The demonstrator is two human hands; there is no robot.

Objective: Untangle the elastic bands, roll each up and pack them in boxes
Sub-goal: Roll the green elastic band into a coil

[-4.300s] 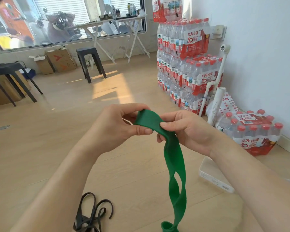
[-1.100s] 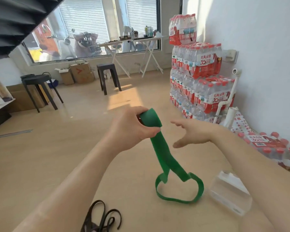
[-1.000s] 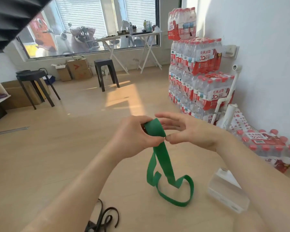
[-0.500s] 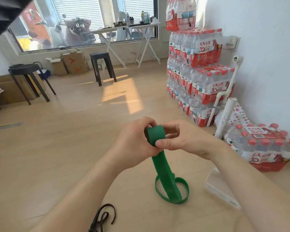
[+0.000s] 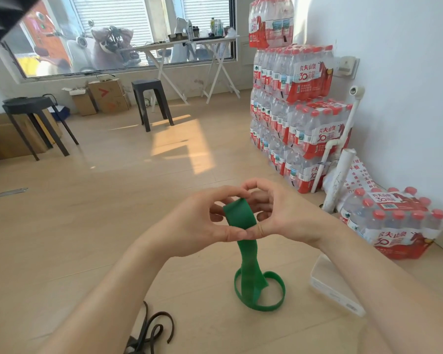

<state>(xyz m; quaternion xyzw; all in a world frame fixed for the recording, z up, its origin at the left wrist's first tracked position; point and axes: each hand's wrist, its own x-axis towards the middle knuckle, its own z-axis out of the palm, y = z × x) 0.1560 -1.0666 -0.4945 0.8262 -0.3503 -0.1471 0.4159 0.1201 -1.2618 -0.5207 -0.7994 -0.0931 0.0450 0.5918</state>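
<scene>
We find left hand (image 5: pixel 202 223) and right hand (image 5: pixel 287 213) pinching the top of the flat green elastic band (image 5: pixel 241 217) — rolling barely begun, tail looped on the wooden floor (image 5: pixel 100 226). Tangled thin black bands (image 5: pixel 151 330) and clear plastic box (image 5: pixel 330 284) wait — nothing visibly packed.

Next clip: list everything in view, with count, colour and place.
green band: one, green, top pinched by both hands, lower end looped on floor
black bands: a tangle, black, floor at lower left
box: one, clear, floor at right
bottle packs: many, red-labelled, stacked along right wall
stools: two, black, back of room
cartons: several, brown, under window
tables: two, white, by window
left hand: pinches green band
right hand: pinches green band
</scene>
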